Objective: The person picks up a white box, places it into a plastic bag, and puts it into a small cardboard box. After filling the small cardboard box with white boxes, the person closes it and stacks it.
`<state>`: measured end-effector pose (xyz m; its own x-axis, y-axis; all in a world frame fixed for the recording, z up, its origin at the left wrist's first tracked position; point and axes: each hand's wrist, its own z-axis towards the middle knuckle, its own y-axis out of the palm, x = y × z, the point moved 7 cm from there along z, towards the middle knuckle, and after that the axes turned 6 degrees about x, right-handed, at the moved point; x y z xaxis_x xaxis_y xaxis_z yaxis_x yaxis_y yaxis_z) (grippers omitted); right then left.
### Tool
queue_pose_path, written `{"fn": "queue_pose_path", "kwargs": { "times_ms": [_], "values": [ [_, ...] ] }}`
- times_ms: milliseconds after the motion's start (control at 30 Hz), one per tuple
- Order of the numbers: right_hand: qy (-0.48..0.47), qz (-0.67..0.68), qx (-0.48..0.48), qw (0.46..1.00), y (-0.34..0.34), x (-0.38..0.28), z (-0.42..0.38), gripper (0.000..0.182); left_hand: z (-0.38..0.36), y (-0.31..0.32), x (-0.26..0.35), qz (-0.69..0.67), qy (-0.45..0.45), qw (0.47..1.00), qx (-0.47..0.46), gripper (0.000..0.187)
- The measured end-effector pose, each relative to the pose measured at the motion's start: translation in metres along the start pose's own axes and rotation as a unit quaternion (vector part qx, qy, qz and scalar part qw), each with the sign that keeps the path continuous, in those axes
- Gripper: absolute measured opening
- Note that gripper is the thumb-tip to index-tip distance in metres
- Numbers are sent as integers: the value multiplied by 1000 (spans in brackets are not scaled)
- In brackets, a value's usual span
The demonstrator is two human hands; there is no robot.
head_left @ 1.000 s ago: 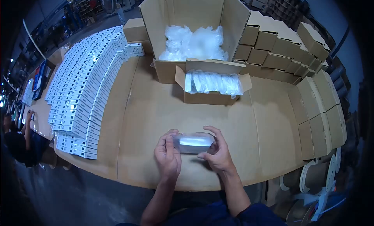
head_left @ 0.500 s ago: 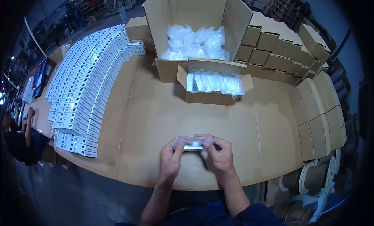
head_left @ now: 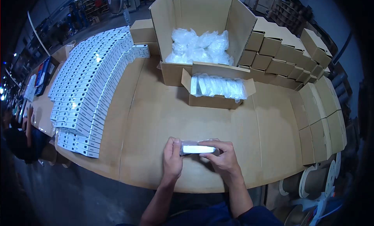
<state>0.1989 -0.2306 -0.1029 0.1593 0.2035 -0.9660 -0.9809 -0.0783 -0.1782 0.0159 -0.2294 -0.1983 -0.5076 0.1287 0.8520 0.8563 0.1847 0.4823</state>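
Between my two hands, above the near part of the cardboard-covered table [head_left: 156, 120], is a small flat white item in a clear plastic bag [head_left: 198, 149]. My left hand [head_left: 172, 157] pinches its left end with thumb and fingers. My right hand [head_left: 224, 155] grips the right end, thumb below and fingers over the top. Beyond my hands stands a small open carton [head_left: 212, 102] holding a row of similar bagged white items [head_left: 220, 86]. Behind that carton is a large open cardboard box [head_left: 177, 74] with clear plastic-wrapped items [head_left: 200, 46] heaped inside.
Stacked small white boxes [head_left: 87, 89] cover the table's left side. Closed brown cartons [head_left: 280, 56] are piled at the back right, and more cartons [head_left: 321, 120] stand along the right edge. Cable spools [head_left: 311, 179] sit below at right. Another person [head_left: 23, 142] is at far left.
The bagged item has been turned so its bright white side faces me. My right hand has shifted its hold around the right end. The view has tilted slightly.
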Motion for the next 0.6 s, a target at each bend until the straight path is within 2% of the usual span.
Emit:
{"fn": "queue_pose_path", "kwargs": {
  "times_ms": [67,133,200,233,267,333,433,567,600],
  "values": [
    [29,28,4,999,-3,10,1,31,-11,21,25,-7,-19,1000,-6,32],
    [42,47,-7,998,-4,14,2,31,-19,33,45,6,-28,998,-60,31],
    [36,53,-27,998,-7,10,8,32,-18,42,57,71,20,989,-132,31],
    [53,59,-40,996,-7,15,9,35,-19,46,62,129,72,974,-174,32],
    [11,26,-44,999,-7,10,10,36,-21,50,67,186,125,951,-214,33],
    [-78,-39,-54,995,-5,-2,16,38,-14,41,59,210,110,948,-212,31],
    [-167,-202,-8,965,-10,-32,23,37,-7,37,62,252,111,939,-205,28],
    [-214,-297,-86,926,-7,-54,31,26,6,37,70,256,95,940,-203,25],
    [-211,-296,-95,927,-6,-56,34,25,11,38,72,249,100,940,-212,29]
  ]
}}
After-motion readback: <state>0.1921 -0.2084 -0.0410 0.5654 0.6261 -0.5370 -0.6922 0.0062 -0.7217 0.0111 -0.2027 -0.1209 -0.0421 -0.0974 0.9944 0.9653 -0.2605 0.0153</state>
